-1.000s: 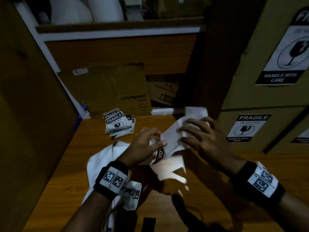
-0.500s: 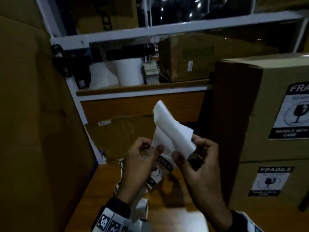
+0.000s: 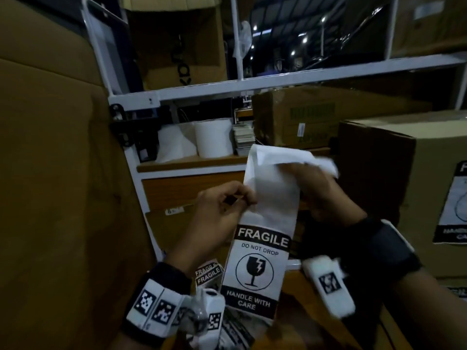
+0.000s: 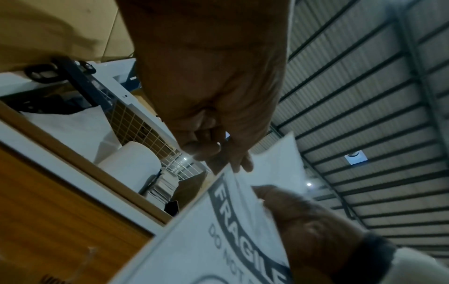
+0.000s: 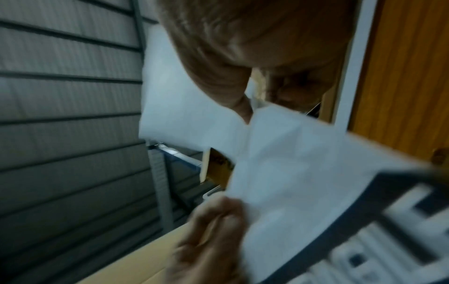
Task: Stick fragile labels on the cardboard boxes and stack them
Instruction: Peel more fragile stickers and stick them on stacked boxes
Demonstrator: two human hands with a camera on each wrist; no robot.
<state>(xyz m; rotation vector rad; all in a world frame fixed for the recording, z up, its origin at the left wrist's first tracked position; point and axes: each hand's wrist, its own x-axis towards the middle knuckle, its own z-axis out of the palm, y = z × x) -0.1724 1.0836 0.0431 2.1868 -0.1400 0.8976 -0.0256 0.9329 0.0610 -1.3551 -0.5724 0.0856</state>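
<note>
Since the earlier frame we peel the white backing [image 3: 275, 170] farther up off the fragile label [image 3: 255, 271]. Our left hand [image 3: 217, 218] pinches the label's left edge; our right hand [image 3: 326, 195], beside it, grips the backing.

fragile label [image 3: 255, 271]: matt paper | cardboard box [image 3: 414, 188]: matt | table [image 3: 298, 279]: wood-grain

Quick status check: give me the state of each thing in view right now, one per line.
Fragile label: held up in the air, print facing the camera, white backing paper partly peeled away at the top.
Left hand: pinches the label's upper left edge.
Right hand: grips the peeled backing.
Spare fragile labels: piled on the wooden table.
Cardboard box: at right, closed, already labelled.
White roll: upright on the shelf.
</note>
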